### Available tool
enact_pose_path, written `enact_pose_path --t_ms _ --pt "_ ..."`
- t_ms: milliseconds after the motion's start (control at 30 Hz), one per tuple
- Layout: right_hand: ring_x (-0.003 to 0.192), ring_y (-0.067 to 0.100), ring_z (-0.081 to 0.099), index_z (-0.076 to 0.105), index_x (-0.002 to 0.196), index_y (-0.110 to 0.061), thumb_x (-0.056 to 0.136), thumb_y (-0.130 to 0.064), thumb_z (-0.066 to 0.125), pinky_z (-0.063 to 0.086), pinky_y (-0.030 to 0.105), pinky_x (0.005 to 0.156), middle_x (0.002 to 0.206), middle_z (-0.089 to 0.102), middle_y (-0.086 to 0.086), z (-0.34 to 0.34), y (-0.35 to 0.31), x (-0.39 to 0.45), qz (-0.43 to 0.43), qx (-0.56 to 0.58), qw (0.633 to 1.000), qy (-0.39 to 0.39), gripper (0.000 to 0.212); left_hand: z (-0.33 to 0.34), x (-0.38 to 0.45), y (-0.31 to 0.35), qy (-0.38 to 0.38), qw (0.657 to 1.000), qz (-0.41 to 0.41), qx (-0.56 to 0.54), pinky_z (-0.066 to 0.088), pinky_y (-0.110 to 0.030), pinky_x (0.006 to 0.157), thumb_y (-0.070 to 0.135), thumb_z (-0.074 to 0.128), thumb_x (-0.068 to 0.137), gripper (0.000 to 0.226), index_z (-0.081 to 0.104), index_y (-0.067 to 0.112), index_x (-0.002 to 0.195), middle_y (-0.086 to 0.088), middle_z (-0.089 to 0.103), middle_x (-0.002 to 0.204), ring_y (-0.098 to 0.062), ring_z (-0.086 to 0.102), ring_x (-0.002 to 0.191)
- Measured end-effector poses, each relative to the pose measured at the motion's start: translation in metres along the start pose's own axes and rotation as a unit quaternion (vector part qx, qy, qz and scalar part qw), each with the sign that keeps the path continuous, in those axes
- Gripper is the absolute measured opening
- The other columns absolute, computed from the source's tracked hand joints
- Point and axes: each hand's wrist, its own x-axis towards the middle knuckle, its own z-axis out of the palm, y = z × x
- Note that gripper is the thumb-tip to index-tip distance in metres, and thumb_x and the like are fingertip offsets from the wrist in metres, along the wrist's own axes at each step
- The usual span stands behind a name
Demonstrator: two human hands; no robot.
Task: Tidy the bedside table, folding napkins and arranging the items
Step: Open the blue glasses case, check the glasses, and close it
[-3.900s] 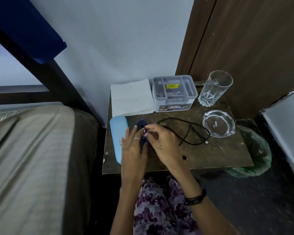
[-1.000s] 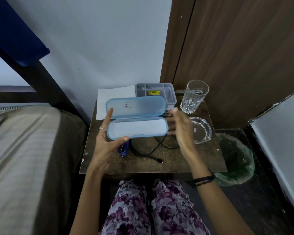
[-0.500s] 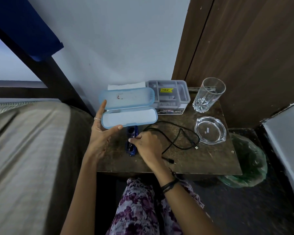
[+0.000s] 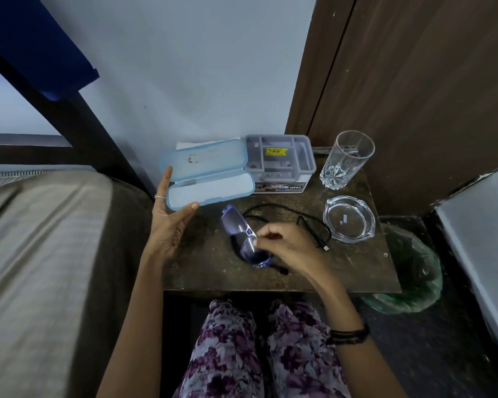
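From the head camera we look down on a small dark wooden bedside table [image 4: 357,271] set between a bed and a brown door. Our left hand [image 4: 167,225] holds a light blue glasses case [image 4: 210,175] up over the table's back left corner, lid swung open; the thumb presses the near edge of the lower half and the fingers reach up behind its left end, so the hand is only partly curled around it. Our right hand [image 4: 288,248] is curled over a pair of blue-framed glasses [image 4: 246,239], pinching them near the bridge; we cannot tell whether they are just above the tabletop or touching it. Behind the case, a white napkin [image 4: 184,145] shows only as a strip against the wall. Just right of the case sits a grey compartment organiser [image 4: 279,165] with a yellow sticker inside. A clear drinking glass [image 4: 345,159] stands upright at the back right corner, and a glass ashtray [image 4: 348,219] lies in front of it. A black cable [image 4: 308,222] loops across the middle of the table, partly under the right hand. A green bag [image 4: 408,277] sits on the floor beside the table
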Motion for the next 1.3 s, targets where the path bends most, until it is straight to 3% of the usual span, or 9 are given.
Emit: enact_pose_path --t_ms 100,333,500,633,733,900,1100,1200,1300 --pt "0.084 0.01 0.055 0.07 0.087 -0.018 0.084 -0.015 0.066 0.039 0.024 0.08 0.095 0.06 0.005 -0.019 -0.004 -0.005 -0.034 -0.025 0.999 -0.006 0.006 0.001 -0.004 -0.001 0.007 1.0 -0.003 -0.004 0.054 -0.019 0.082 -0.022 0.048 0.079 0.081 0.034 0.029 0.14 0.019 0.06 0.116 -0.002 0.061 0.105" --pt "0.094 0.012 0.06 0.068 0.097 -0.02 0.088 -0.016 0.061 0.042 0.025 0.087 0.1 0.063 0.004 -0.044 -0.019 -0.018 -0.107 -0.003 0.994 0.005 0.013 0.007 -0.022 0.004 -0.036 0.997 0.023 0.069 0.051 -0.024 0.093 -0.017 0.062 0.072 0.085 0.039 0.035 0.135 0.023 0.058 0.121 -0.004 0.056 0.113" --pt "0.1 0.007 0.059 0.066 0.105 -0.017 0.092 -0.012 0.055 0.042 0.02 0.087 0.107 0.065 0.0 -0.05 -0.033 -0.019 -0.149 -0.04 0.987 0.049 0.018 0.028 -0.038 0.004 -0.114 0.984 0.047 0.131 0.049 -0.012 0.085 -0.013 0.072 0.063 0.086 0.043 0.031 0.132 0.016 0.054 0.125 0.005 0.056 0.106" --pt "0.101 0.008 0.054 0.064 0.108 -0.016 0.095 -0.01 0.049 0.036 0.006 0.079 0.107 0.062 -0.001 -0.051 -0.034 -0.019 -0.157 -0.147 0.976 0.045 0.021 0.044 -0.049 0.001 -0.142 0.977 0.066 0.142 0.045 -0.008 0.085 -0.019 0.07 0.062 0.081 0.042 0.019 0.129 0.017 0.05 0.123 0.01 0.054 0.107" --pt "0.098 0.007 0.053 0.064 0.108 -0.017 0.096 -0.01 0.047 0.034 0.003 0.075 0.107 0.061 0.0 -0.052 -0.03 -0.025 -0.162 -0.173 0.97 0.056 0.022 0.051 -0.054 0.0 -0.154 0.976 0.069 0.14 0.045 -0.009 0.086 -0.014 0.074 0.061 0.082 0.045 0.025 0.126 0.017 0.05 0.125 0.007 0.053 0.11" --pt "0.089 0.005 0.051 0.066 0.108 -0.018 0.095 -0.008 0.049 0.036 0.006 0.074 0.098 0.057 -0.001 -0.053 -0.025 -0.035 -0.169 -0.187 0.965 0.077 0.025 0.057 -0.06 -0.004 -0.135 0.98 0.062 0.135 0.046 -0.012 0.085 -0.001 0.074 0.061 0.077 0.047 0.035 0.123 0.024 0.054 0.121 0.001 0.054 0.111" --pt "0.091 0.017 0.058 0.066 0.116 -0.018 0.093 -0.002 0.05 0.043 0.025 0.073 0.097 0.061 0.005 -0.058 -0.021 -0.037 -0.176 -0.217 0.957 0.08 0.032 0.063 -0.064 -0.008 -0.125 0.985 0.051 0.106 0.047 -0.013 0.084 -0.003 0.071 0.061 0.069 0.048 0.032 0.116 0.013 0.05 0.12 0.002 0.053 0.108" --pt "0.09 0.01 0.059 0.066 0.115 -0.017 0.091 -0.007 0.056 0.046 0.023 0.076 0.098 0.062 -0.002 -0.059 -0.02 -0.039 -0.203 -0.22 0.946 0.124 0.028 0.064 -0.064 -0.009 -0.12 0.987 0.048 0.098 0.049 -0.013 0.078 -0.002 0.07 0.063 0.065 0.045 0.032 0.111 0.015 0.052 0.114 0.003 0.056 0.101" --pt "0.087 -0.003 0.058 0.069 0.106 -0.019 0.092 -0.015 0.056 0.043 0.011 0.077 0.097 0.065 -0.008 -0.064 -0.017 -0.044 -0.229 -0.093 0.934 0.259 0.019 0.061 -0.065 -0.011 -0.113 0.989 0.041 0.086 0.051 -0.014 0.073 -0.001 0.071 0.063 0.065 0.043 0.034 0.11 0.017 0.056 0.11 0.002 0.058 0.097"
